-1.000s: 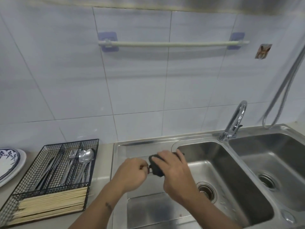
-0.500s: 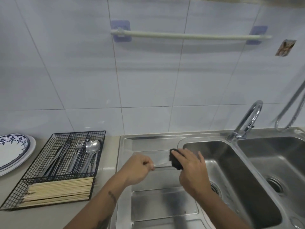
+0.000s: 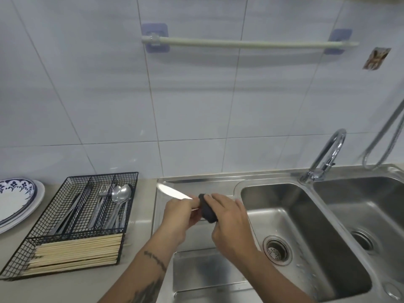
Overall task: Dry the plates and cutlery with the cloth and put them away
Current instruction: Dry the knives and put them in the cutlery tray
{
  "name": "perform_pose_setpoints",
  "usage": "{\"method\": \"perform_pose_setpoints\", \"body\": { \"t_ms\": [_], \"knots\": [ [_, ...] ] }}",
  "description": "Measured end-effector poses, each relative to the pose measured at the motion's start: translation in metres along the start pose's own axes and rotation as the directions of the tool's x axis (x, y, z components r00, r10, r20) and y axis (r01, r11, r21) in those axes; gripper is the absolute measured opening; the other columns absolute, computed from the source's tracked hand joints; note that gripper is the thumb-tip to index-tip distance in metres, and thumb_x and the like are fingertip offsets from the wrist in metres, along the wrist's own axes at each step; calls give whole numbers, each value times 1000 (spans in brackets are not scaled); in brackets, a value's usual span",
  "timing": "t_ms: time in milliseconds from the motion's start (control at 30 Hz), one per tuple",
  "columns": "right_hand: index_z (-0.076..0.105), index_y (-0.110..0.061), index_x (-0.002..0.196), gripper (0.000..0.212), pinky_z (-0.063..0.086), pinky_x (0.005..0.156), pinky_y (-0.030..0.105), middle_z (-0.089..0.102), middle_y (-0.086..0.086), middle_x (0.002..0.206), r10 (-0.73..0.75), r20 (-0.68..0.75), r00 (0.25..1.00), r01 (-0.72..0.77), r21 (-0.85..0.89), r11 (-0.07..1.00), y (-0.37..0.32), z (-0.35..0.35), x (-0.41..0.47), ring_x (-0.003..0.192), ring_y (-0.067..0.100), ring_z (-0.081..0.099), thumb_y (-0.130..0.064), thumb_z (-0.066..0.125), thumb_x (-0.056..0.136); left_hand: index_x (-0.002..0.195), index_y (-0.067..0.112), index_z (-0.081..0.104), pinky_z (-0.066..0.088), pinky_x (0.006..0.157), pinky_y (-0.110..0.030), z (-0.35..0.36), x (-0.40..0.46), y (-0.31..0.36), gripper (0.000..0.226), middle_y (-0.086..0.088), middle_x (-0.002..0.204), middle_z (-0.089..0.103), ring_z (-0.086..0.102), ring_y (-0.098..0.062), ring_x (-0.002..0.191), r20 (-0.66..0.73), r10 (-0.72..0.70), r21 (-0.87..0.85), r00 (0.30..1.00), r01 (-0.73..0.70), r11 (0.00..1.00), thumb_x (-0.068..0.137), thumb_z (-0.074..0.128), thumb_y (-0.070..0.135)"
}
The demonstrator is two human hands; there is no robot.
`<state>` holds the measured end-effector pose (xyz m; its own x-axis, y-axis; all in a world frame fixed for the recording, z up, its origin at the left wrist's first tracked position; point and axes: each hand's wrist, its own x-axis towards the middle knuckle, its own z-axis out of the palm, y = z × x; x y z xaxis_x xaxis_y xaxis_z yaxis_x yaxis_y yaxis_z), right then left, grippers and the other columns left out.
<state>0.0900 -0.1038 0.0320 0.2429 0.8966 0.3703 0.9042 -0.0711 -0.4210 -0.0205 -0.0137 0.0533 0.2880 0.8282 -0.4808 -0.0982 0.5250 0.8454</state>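
A table knife point(image 3: 172, 191) is held above the sink's draining board point(image 3: 209, 267), blade pointing up and left. The left hand point(image 3: 180, 217) grips it with fingers curled round its middle, while the right hand point(image 3: 229, 224) closes a dark cloth point(image 3: 207, 209) round its handle end. To the left on the surface point(image 3: 72, 289) stand a wire cutlery basket point(image 3: 72, 224) and stacked plates point(image 3: 17, 200).

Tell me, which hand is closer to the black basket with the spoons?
Left. The left hand, holding the knife, is just right of the black basket. The right hand, gripping the dark cloth, sits farther right, by the sink bowl.
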Motion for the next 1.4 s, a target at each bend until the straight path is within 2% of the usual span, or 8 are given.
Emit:
{"method": "perform_pose_setpoints", "body": {
  "t_ms": [167,367,467,633,900,1133,1267,1400],
  "knots": [
    [43,-27,147,83,17,116,48,47,-5,146,124,72,990,-112,-155,982,22,5,-13,138,19,40,-2,62,70,92,-1,64,61,60,-32,-10,-3,-1,10,-22,81,76,77,-33,79,-19,-57,-203,998,52,978,95,55,5],
    [52,-25,138,73,31,112,58,58,-2,135,-46,24,999,48,-94,994,1,5,-11,129,20,51,-9,66,68,96,3,70,55,68,-33,-7,-2,-6,17,-18,87,77,77,-24,72,36,-42,-209,998,49,977,95,55,9],
    [61,-25,129,58,36,105,44,63,-3,117,61,46,997,-58,-63,996,21,-4,-10,112,23,58,-19,54,71,97,6,68,53,75,-35,-15,-1,-9,15,-21,96,77,77,-26,84,87,-89,-152,992,101,983,97,54,12],
    [63,-24,120,50,47,84,36,61,1,105,130,73,989,-134,47,990,30,-10,0,97,24,56,3,60,78,108,4,66,53,82,-35,-23,-3,-15,16,-17,102,77,75,-28,100,258,-13,-80,966,35,996,98,60,15],
    [54,-20,136,71,38,108,51,60,1,133,-165,22,986,167,-168,972,-4,0,0,125,24,55,-12,67,66,96,1,74,56,73,-35,-10,-1,-14,24,-16,88,78,77,-24,78,-35,101,-118,994,-105,987,99,62,21],
    [55,-19,138,81,31,110,59,59,3,138,-40,60,997,55,-274,960,6,0,-7,130,29,52,-7,75,61,105,1,71,55,77,-35,-19,-5,-19,28,-18,96,77,77,-25,87,26,-21,-250,999,27,968,104,51,19],
    [49,-22,142,87,33,110,60,54,3,143,-175,71,982,187,-225,956,-10,6,-7,134,28,49,-10,79,61,100,4,74,58,64,-31,-12,-6,-13,25,-14,91,78,77,-22,78,6,1,-240,1000,0,971,102,54,18],
    [53,-21,140,84,30,111,56,58,2,138,-48,92,995,71,-262,963,11,-4,-5,129,28,53,-9,81,61,100,5,71,57,64,-27,-24,-5,-11,25,-13,87,78,77,-20,80,-57,64,-192,996,-74,979,104,52,21]
  ]
}}
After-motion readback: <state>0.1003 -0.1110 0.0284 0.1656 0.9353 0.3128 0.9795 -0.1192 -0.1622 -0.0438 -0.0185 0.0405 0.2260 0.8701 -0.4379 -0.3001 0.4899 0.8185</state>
